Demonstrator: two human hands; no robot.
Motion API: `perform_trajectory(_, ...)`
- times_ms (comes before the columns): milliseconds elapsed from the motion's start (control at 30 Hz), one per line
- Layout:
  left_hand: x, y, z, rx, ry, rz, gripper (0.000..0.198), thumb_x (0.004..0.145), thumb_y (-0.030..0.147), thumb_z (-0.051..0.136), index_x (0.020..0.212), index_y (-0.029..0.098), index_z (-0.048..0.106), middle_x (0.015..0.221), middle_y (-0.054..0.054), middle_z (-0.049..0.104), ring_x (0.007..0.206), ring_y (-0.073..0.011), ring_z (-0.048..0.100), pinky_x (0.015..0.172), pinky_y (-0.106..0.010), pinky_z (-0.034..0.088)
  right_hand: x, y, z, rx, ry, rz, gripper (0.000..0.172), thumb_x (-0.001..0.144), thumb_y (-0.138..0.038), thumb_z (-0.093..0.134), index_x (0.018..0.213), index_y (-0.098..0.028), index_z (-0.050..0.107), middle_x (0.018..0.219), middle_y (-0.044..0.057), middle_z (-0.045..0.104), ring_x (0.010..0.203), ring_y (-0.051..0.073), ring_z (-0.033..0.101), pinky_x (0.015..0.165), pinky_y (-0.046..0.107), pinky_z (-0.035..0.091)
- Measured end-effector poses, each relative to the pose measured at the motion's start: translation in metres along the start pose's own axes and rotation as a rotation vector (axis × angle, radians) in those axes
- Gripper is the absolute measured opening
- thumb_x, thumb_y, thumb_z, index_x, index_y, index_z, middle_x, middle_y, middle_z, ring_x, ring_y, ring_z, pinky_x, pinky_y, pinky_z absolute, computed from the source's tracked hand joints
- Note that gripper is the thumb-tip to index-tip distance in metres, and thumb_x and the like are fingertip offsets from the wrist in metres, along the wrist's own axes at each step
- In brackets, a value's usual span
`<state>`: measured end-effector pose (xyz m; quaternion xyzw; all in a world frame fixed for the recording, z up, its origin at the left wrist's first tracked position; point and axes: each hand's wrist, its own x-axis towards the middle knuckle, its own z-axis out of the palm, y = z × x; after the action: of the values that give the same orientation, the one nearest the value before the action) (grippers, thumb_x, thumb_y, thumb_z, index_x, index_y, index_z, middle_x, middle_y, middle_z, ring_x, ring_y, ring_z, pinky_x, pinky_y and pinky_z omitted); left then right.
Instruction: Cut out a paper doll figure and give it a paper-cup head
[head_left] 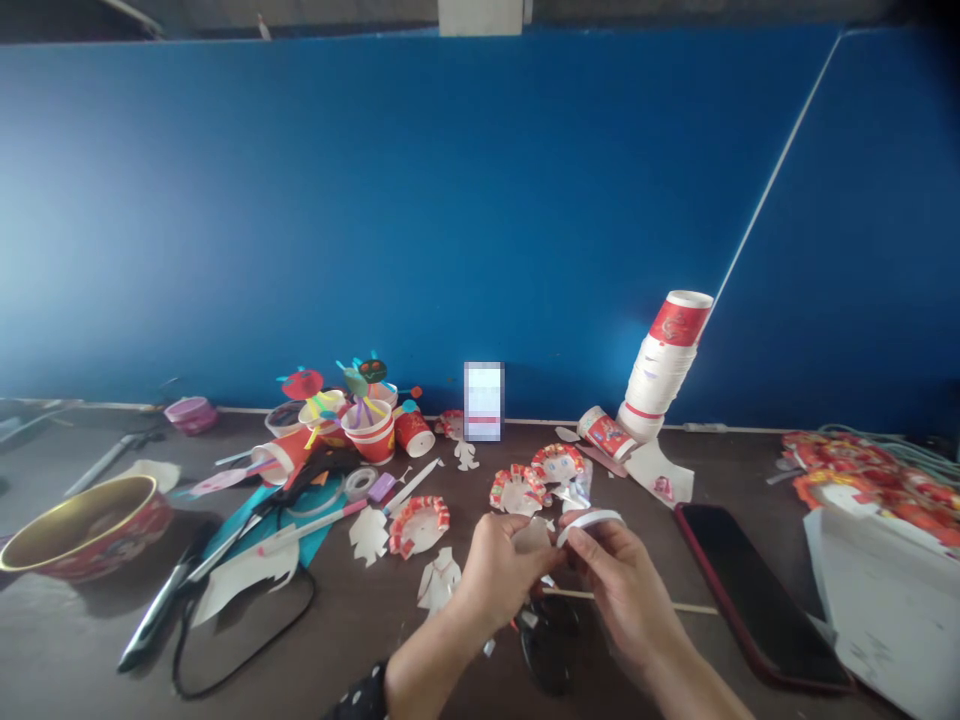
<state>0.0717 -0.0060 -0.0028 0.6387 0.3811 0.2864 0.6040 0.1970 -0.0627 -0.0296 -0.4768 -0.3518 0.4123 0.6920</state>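
Note:
Near the front middle, my right hand has its fingers closed round a white roll of tape. My left hand is in a pinch close beside it, with a small white paper piece at its fingers. Just beyond the hands lie paper faces with red-and-white frilled edges. Another frilled paper face is left of my left hand, with a white paper cut-out below it. Black-handled scissors rest under my hands, partly hidden by them.
To the right are a phone, white sheets and red paper crafts. A leaning stack of paper cups stands by the blue wall. Leftward are cups with paper figures, a golden-rimmed bowl and a utility knife.

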Motion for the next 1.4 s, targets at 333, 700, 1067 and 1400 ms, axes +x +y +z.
perform_trajectory(333,-0.001,0.008,-0.012,0.387,-0.049,0.293,0.023,0.068,0.023,0.054,0.048,0.015,0.050,0.050,0.004,0.045,0.051,-0.0084,0.041,0.048,-0.020,0.030,0.001,-0.004,-0.002,0.106,-0.119,0.095,0.014,0.072,-0.030,0.066,0.081,-0.019,0.066,0.076,0.004,0.064,0.069,0.017,0.055,0.066,0.029,0.042)
perform_trajectory(700,0.002,0.006,-0.013,0.095,-0.033,0.083,0.014,0.066,0.030,0.058,0.066,0.016,0.059,0.047,0.005,0.046,0.041,-0.0082,0.041,0.040,-0.020,0.030,0.004,-0.015,-0.011,-0.336,-0.113,-0.045,0.018,0.072,-0.035,0.063,0.076,-0.018,0.061,0.069,0.002,0.061,0.066,0.019,0.055,0.062,0.028,0.041)
perform_trajectory(1067,0.002,0.000,0.004,-0.247,-0.045,-0.006,0.022,0.069,0.036,0.058,0.075,0.016,0.050,0.052,0.005,0.050,0.039,-0.0060,0.043,0.039,-0.018,0.032,-0.005,-0.021,-0.002,-0.567,-0.032,-0.256,0.010,0.078,-0.032,0.055,0.078,-0.022,0.055,0.057,-0.004,0.050,0.048,0.013,0.044,0.050,0.024,0.039)
perform_trajectory(1400,0.004,-0.006,0.003,-0.150,0.099,0.154,0.023,0.068,0.018,0.056,0.091,0.014,0.056,0.072,-0.003,0.061,0.068,-0.0127,0.057,0.060,-0.021,0.041,-0.008,-0.021,0.001,-0.645,-0.008,-0.301,0.010,0.078,-0.031,0.054,0.078,-0.021,0.056,0.065,-0.001,0.056,0.052,0.014,0.049,0.050,0.023,0.040)
